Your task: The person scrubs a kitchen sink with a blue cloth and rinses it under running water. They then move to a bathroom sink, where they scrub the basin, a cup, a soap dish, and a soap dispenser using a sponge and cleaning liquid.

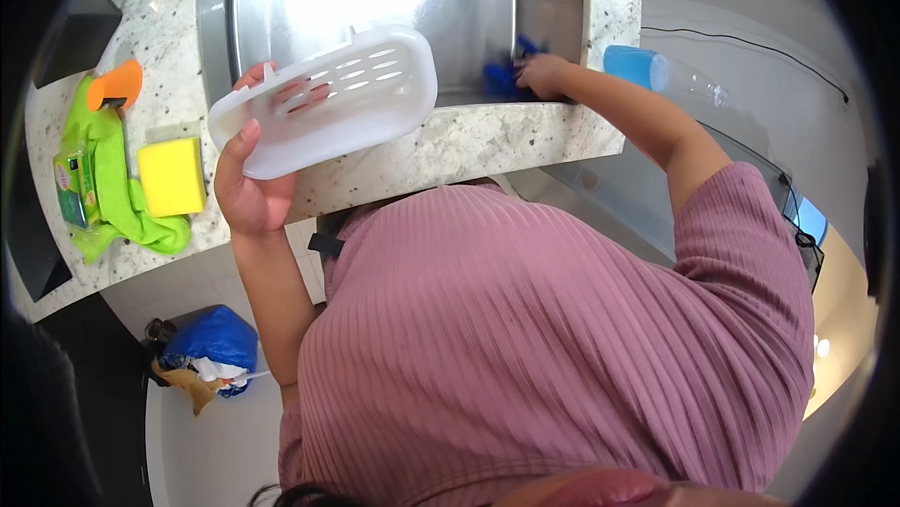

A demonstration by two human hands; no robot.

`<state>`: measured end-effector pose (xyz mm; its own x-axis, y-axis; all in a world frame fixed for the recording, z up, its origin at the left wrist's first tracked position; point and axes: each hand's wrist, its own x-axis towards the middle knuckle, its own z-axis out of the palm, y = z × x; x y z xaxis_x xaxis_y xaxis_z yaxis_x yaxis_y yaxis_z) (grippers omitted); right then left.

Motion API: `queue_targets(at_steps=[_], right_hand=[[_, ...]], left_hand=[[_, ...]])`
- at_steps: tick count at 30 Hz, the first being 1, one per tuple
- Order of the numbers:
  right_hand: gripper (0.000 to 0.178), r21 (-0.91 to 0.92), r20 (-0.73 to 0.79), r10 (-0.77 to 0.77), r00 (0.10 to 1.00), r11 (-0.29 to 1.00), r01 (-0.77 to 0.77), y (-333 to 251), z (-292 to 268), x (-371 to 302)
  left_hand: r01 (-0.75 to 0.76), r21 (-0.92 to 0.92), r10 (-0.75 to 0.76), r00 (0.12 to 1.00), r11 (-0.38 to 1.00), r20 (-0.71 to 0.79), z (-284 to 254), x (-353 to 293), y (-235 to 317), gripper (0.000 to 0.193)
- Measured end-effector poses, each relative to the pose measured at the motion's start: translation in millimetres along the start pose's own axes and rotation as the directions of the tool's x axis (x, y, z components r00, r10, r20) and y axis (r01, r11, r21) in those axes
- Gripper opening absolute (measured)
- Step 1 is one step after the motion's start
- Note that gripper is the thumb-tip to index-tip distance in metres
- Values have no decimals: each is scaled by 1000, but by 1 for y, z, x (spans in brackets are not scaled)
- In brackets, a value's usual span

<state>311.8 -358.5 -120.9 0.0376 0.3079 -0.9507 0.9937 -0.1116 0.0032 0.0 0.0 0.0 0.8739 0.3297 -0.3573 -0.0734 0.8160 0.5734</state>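
A white translucent plastic caddy (342,108) with rows of oval slots and small hooks on its rim tilts over the sink's near edge. My left hand (258,174) grips its left end, thumb on the near side; some fingers show faintly through the plastic. My right hand (542,75) reaches into the near right corner of the steel sink (309,5). Its fingers are closed around a blue thing (502,78), smeared by motion, so its kind is unclear.
Left on the speckled counter (478,141) are a yellow sponge (172,177), a green cloth (117,188), a green packet (75,188), an orange cup-like item (115,85) and a dark block (80,38). A bottle with blue liquid (633,66) lies right. Below sits a blue bag (211,343).
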Motion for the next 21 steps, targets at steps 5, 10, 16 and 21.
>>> queue_targets(at_steps=[5, 10, 16, 21], right_hand=[[36, 29, 319, -60, 946, 998, 54, -17, -65, -64], [34, 143, 228, 3, 974, 989, -36, 0, -81, -69], [50, -214, -5, 348, 937, 915, -341, 34, -85, -47], [83, 687, 413, -145, 899, 698, -202, -44, -94, -64]], left_hand=[[-10, -58, 8, 999, 998, -40, 4, -10, -7, 68], [-15, -37, 13, 999, 999, -53, 2, -13, 2, 66], [-13, -30, 10, 996, 999, -88, -7, -15, 13, 66], [-58, -14, 53, 972, 998, -227, -9, -16, 25, 65]])
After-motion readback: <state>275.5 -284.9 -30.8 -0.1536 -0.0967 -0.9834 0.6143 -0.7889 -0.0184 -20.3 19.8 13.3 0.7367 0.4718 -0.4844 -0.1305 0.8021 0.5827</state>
